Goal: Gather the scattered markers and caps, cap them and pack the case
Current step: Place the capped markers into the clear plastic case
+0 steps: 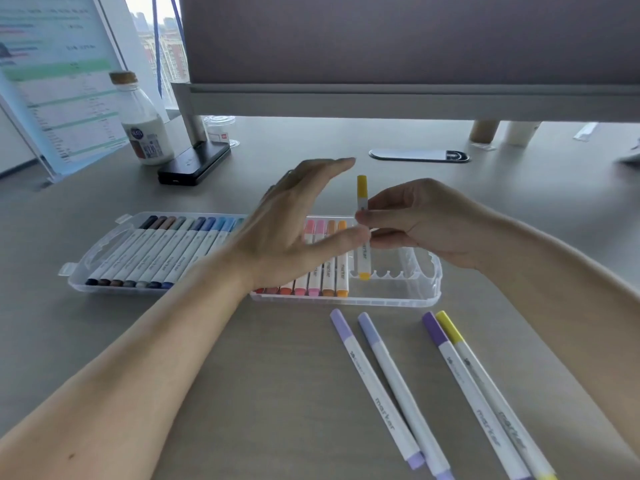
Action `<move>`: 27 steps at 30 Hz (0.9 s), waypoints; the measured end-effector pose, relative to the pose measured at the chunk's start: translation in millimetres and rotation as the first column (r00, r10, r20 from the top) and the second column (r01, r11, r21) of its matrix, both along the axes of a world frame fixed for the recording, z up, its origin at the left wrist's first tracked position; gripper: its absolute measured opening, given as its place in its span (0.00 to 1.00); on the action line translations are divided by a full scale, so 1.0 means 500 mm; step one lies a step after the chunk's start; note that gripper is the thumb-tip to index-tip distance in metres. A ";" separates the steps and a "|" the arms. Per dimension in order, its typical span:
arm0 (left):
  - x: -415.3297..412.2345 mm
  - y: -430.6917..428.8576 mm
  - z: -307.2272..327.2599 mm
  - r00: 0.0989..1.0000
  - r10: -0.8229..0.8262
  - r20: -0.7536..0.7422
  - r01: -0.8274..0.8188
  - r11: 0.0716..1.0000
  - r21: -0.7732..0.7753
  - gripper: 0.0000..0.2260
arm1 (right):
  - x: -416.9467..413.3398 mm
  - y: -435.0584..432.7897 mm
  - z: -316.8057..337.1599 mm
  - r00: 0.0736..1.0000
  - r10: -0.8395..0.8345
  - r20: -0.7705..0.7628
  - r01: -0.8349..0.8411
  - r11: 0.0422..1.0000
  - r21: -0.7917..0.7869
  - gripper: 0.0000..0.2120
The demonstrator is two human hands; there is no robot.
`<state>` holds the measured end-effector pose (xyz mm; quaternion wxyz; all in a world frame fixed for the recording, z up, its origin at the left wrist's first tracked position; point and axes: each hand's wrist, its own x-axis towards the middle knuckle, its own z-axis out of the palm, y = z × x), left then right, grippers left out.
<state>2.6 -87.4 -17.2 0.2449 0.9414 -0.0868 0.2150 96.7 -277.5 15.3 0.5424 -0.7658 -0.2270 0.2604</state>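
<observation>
held marker (362, 188): yellow caps, white barrel | case (429, 285): clear plastic | cased markers (166, 261): navy, brown, grey, blue, red, pink, orange caps | loose markers (372, 382): lilac, periwinkle, purple, yellow caps | table (242, 375): grey | bottle (147, 133): white, tan cap

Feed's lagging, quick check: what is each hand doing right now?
Left hand: open, fingers straight, gripping nothing.
Right hand: pinches the yellow marker, held upright over the case.
</observation>
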 end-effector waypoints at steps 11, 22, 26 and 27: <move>0.002 -0.008 -0.014 0.971 0.013 -0.240 0.006 0.997 0.077 0.53 | -0.013 0.005 -0.011 0.999 0.014 0.036 -0.008 0.987 -0.158 0.05; 0.002 -0.009 -0.012 0.942 0.023 -0.334 0.007 0.996 0.087 0.52 | -0.006 0.007 -0.022 0.974 0.057 0.219 0.010 0.957 -0.290 0.07; 0.002 -0.009 -0.010 0.936 0.029 -0.351 0.000 0.997 0.083 0.52 | -0.005 0.006 -0.025 0.967 0.099 0.235 -0.020 0.948 -0.318 0.09; 0.004 -0.008 -0.012 0.935 0.029 -0.353 0.000 0.997 0.081 0.51 | -0.005 0.006 -0.026 0.966 0.103 0.236 -0.024 0.947 -0.319 0.09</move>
